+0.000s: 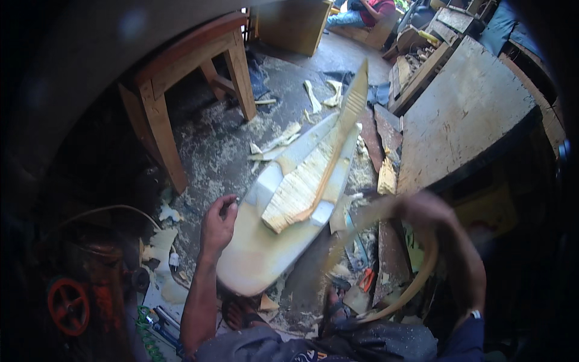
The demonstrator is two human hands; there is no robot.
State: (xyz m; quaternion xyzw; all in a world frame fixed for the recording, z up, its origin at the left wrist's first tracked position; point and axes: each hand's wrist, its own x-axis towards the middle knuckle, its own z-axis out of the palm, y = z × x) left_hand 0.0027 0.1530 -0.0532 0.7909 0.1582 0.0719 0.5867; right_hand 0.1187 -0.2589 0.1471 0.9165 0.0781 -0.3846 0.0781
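A long cream foam piece [241, 253] with pale block-like sections lies on the floor before me, topped by a roughly cut yellowish piece [294, 190] with a long pointed tip. My left hand [220, 220] is closed just left of it, with something small and unclear at the fingertips. My right hand [425, 211], blurred by motion, grips a long curved yellowish strip [428, 262] that loops down toward my feet.
A wooden stool [187, 54] stands upper left. A large board [464, 114] leans at right beside stacked timber [425, 57]. A rusty machine with a red wheel [69, 304] stands lower left. Foam scraps [310, 96] litter the floor. A seated person [368, 15] is at the back.
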